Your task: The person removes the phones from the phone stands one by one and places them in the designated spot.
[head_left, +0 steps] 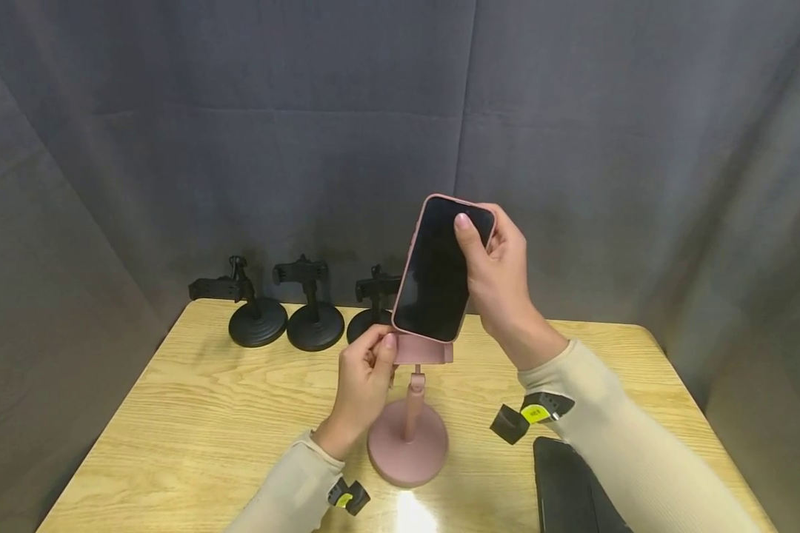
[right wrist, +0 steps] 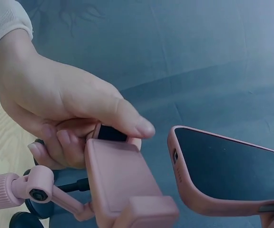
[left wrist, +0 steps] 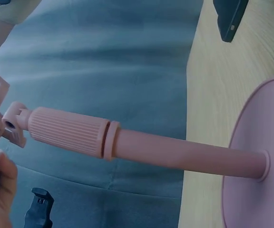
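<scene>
A smartphone (head_left: 433, 274) in a pink case is in my right hand (head_left: 503, 285), its dark screen toward me and its body tilted. The right thumb lies on the screen near the top. Below the phone, a pink phone stand (head_left: 408, 448) stands upright on its round base. My left hand (head_left: 367, 370) grips the left end of the stand's clamp (head_left: 421, 352). In the right wrist view, that clamp (right wrist: 122, 175) faces up and the phone (right wrist: 232, 171) is apart from it. The ribbed collar and pole (left wrist: 70, 130) show in the left wrist view.
Three black phone stands (head_left: 315, 326) stand along the back left of the wooden table (head_left: 193, 414), the third partly behind the phone and left hand. A flat black object (head_left: 563, 485) lies at the front right under my right sleeve. A grey curtain (head_left: 273, 148) hangs behind.
</scene>
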Demonstrator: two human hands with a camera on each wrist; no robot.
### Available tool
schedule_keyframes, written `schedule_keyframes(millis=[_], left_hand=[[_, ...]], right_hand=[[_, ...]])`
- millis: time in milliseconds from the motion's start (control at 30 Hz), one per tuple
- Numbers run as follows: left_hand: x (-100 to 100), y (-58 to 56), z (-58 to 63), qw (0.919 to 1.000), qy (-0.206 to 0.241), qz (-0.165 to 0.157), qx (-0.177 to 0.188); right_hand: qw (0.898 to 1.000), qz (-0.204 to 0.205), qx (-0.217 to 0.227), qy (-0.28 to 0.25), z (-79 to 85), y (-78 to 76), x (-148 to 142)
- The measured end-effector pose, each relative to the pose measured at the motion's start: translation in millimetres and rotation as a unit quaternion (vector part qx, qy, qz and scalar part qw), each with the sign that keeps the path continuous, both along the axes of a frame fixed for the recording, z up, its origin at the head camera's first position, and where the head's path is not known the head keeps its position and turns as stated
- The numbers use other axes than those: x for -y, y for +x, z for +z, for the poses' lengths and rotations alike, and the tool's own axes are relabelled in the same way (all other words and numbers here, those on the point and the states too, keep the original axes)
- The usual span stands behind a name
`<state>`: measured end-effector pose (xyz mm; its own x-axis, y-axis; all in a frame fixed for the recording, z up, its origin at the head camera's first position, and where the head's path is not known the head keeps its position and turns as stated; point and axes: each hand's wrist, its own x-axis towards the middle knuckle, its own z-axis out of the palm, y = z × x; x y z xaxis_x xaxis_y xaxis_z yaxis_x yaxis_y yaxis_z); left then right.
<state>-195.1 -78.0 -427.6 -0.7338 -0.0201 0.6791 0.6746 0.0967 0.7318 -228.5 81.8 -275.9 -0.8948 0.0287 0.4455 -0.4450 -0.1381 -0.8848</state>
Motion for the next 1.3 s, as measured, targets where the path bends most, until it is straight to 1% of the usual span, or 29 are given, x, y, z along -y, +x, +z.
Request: schedule_keyframes(millis=[133,367,533,667,900,1133,1300], left_hand=[[1,-0.3,2.6,0.9996,0.002,-0.024,0.016],[0,0.3,6.1,0.9976,0.007,-0.055,0.041],[-1,1.0,7.5,0.9917,0.031,-0.1,0.073],[0,1.9,8.9,0.9869,0.037,-0.128,0.091],[2,2.8,11.6,0.9806,0.041,-0.16,0.106],[4,1.8,10.2,0.9736,0.044,-0.199,0.102],[6,4.6,11.3,0.9695,0.048,-0.21,0.116]], right_hand=[[1.0,0.001,-0.001,-0.004,1.4,2.3,-2],[1.0,0.008,0.004,-0.003,2.3,4.9,-7],[1.0,0.003,0.015,0.003,1.2,7.0,-10],[1.0,0.007,0.023,0.005,-1.3,9.0,-12],[0.999,0.022,0.036,0.004,-6.3,11.0,-17],[0.999,0.03,0.041,0.008,-9.8,15.9,-22],[0.998,0.037,0.041,0.012,-12.3,19.3,-28]])
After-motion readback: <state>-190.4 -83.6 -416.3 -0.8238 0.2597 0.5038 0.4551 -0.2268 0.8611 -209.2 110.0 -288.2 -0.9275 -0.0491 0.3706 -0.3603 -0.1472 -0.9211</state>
